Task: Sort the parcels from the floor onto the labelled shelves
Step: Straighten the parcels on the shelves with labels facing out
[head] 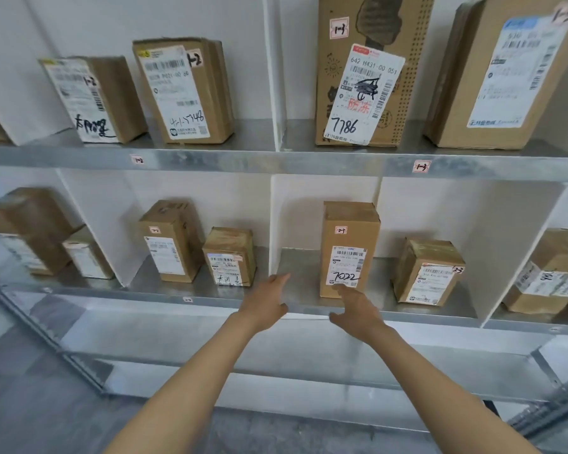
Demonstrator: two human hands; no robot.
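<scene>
Both bare forearms reach up and forward from the bottom edge, carrying nothing.

Left hand (pixel 267 303): fingers straight and loosely together, pointing into the compartment. The tips are over the front of the middle shelf (pixel 304 273). It holds nothing.

Right hand (pixel 356 308): fingers extended, slightly apart, with the tips at the lower front of the tall parcel (pixel 350 221). Contact is probable, but the view is too soft there to confirm it. Neither hand curls round anything.

Tall parcel: upright on the middle shelf, in the compartment just right of the white divider (pixel 276 221). It has a small "2-3" sticker high on the front face. Below that is a white shipping label with "7022" handwritten on it.

Same compartment, to the right and apart: squat parcel (pixel 428 273), also marked 2-3 and turned slightly.

Left of the divider: upright box (pixel 171 244), with a small box (pixel 230 257) just beside it. More boxes sit further left and at far right, partly cut off.

Upper shelf (pixel 243 158): the front edge carries a 1-2 tag (pixel 137 159) and a 1-3 tag (pixel 421 166).
- Behind the 1-2 tag are two leaning boxes, one (pixel 95 99) beside the other (pixel 184 90), each marked 1-2.
- Behind the 1-3 tag is a large carton (pixel 361 70) labelled "7786", and a second carton (pixel 505 73) stands to its right.
</scene>
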